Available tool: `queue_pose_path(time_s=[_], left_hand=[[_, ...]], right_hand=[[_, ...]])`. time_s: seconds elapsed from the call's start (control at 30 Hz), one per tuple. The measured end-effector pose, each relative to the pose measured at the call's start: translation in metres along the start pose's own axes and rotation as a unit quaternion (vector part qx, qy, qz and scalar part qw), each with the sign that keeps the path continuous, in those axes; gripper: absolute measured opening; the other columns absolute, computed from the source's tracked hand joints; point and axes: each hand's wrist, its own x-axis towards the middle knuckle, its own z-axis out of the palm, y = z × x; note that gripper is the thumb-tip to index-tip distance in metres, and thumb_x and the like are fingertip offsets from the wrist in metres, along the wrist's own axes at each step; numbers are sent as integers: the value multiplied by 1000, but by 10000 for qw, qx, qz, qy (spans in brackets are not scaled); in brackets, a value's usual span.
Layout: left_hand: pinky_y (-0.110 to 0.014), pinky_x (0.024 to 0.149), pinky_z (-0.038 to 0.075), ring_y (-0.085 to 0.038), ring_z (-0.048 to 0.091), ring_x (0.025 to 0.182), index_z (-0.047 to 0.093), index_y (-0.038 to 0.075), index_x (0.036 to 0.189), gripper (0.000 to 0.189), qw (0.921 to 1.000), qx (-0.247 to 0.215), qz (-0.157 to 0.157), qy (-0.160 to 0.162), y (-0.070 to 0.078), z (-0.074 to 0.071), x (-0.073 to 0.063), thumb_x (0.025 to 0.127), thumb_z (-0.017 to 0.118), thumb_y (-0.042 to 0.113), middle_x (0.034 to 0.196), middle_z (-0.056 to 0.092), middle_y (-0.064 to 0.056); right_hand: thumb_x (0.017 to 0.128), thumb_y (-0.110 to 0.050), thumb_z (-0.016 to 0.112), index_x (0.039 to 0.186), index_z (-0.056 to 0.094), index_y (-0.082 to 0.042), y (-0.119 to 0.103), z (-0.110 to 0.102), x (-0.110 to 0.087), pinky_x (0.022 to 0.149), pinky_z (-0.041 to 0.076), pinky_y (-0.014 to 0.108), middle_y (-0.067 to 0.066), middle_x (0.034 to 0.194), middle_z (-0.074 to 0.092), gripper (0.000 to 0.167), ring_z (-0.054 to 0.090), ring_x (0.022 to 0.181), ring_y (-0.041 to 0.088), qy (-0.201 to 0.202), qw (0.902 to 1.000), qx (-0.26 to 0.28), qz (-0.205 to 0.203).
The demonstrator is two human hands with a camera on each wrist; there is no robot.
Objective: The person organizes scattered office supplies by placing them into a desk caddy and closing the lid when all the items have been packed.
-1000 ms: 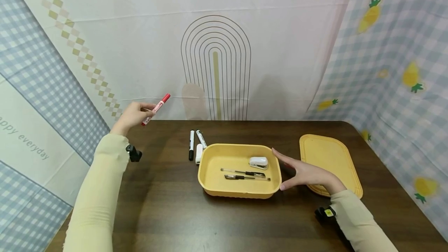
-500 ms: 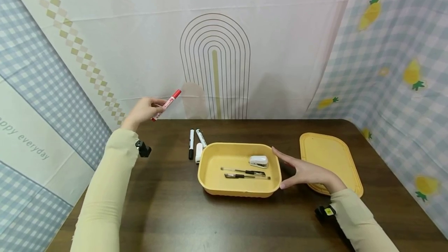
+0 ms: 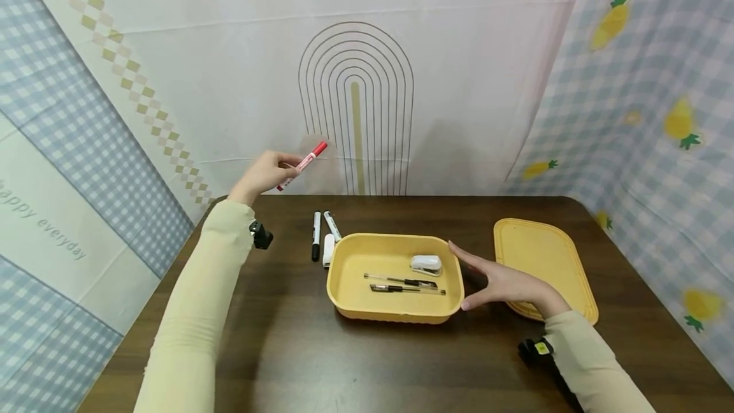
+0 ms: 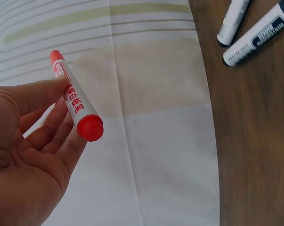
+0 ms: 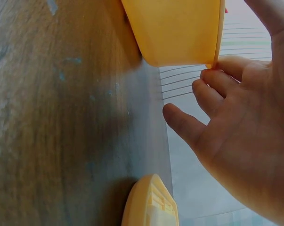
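In the head view my left hand (image 3: 266, 174) is raised at the table's far edge, pinching a red-and-white whiteboard marker (image 3: 309, 159) between thumb and fingers. The left wrist view shows the marker (image 4: 75, 94) tilted, its red end toward the camera. My right hand (image 3: 513, 284) spans the right end of a yellow plastic box (image 3: 395, 317), thumb at the front corner and forefinger at the back corner, fingers spread. The right wrist view has fingertips right at the rim of the box (image 5: 179, 35). Inside the box lie two black gel pens (image 3: 407, 289) and a small white stapler (image 3: 426, 264).
Left of the box are two white markers with black caps (image 3: 316, 236) and a small white object (image 3: 329, 250) close against the box wall. A yellow lid (image 3: 541, 260) lies right of the box on the brown table (image 3: 321, 362). A patterned cloth (image 3: 459, 81) hangs behind.
My left hand has moved right and slightly up along the far edge with the red marker, toward the box. The right hand stays at the box's end.
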Motion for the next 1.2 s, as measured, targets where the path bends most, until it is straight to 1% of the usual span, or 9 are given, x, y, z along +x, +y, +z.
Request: queue_pose_path(time_s=[0.1, 0.27, 0.37, 0.5, 0.6, 0.8, 0.93, 1.0, 1.2], left_hand=[[-32, 64, 51, -22, 62, 79, 63, 1, 135, 37, 10000, 18, 21, -27, 6, 4, 3, 100, 61, 11, 109, 70, -20], [-26, 63, 49, -19, 62, 82, 65, 3, 133, 36, 9999, 89, 60, -43, 16, 10, 9, 98, 62, 10, 113, 70, -21], [-26, 62, 48, -22, 62, 82, 66, 3, 132, 36, 9999, 49, 81, -95, 22, 15, 12, 97, 63, 9, 113, 70, -21], [-27, 63, 49, -26, 63, 85, 66, 4, 132, 35, 9996, 50, 216, -185, 31, 21, 15, 98, 63, 9, 110, 71, -19], [-28, 64, 50, -27, 63, 87, 67, 5, 132, 34, 9992, 77, 322, -238, 38, 26, 16, 99, 63, 11, 108, 71, -17], [-29, 62, 49, -24, 61, 80, 68, 4, 130, 33, 9975, 145, 608, -342, 52, 35, 19, 98, 64, 11, 103, 71, -15], [-30, 62, 49, -23, 61, 79, 68, 5, 130, 33, 9960, 117, 788, -400, 59, 41, 21, 97, 65, 10, 101, 71, -15], [-30, 62, 48, -23, 61, 79, 68, 6, 130, 33, 9955, 73, 828, -464, 63, 44, 21, 97, 65, 10, 100, 71, -14], [-28, 58, 47, -23, 58, 71, 69, 7, 128, 31, 9923, 134, 1009, -703, 79, 53, 17, 97, 65, 9, 92, 70, -10]], right_hand=[[85, -32, 83, 164, 5, -24, 0, 0, 0, 113, 17, 69, 5, 168, 1, 112, 10, 150, 46, -22, 10000, 23, 50], [84, -32, 83, 164, 5, -28, 0, 0, -1, 113, 17, 70, 4, 168, 1, 112, 10, 150, 46, 13, 9999, 74, 93], [84, -32, 83, 164, 4, -28, -1, 1, -2, 112, 18, 70, 5, 168, 0, 112, 10, 149, 47, 11, 9999, 97, 89], [85, -31, 83, 164, 4, -24, -1, 1, -1, 112, 17, 70, 7, 168, 0, 112, 10, 149, 48, 8, 9999, 92, 75], [85, -31, 82, 164, 4, -24, 0, 1, 0, 112, 17, 71, 8, 169, 0, 111, 9, 149, 48, 10, 10000, 39, 66], [86, -31, 82, 163, 4, -28, 2, 0, 1, 112, 17, 71, 8, 169, 0, 110, 10, 149, 48, -13, 10000, 23, 60], [86, -31, 82, 164, 5, -26, 1, 0, 2, 112, 18, 71, 8, 169, 1, 110, 11, 149, 48, -7, 10000, 13, 70], [85, -32, 83, 164, 5, -25, 0, 0, 1, 112, 18, 71, 7, 169, 1, 111, 11, 149, 48, 8, 10000, 10, 89], [85, -32, 83, 164, 5, -22, 0, 1, 1, 111, 19, 72, 9, 169, 1, 111, 12, 148, 50, 15, 10000, -49, 43]])
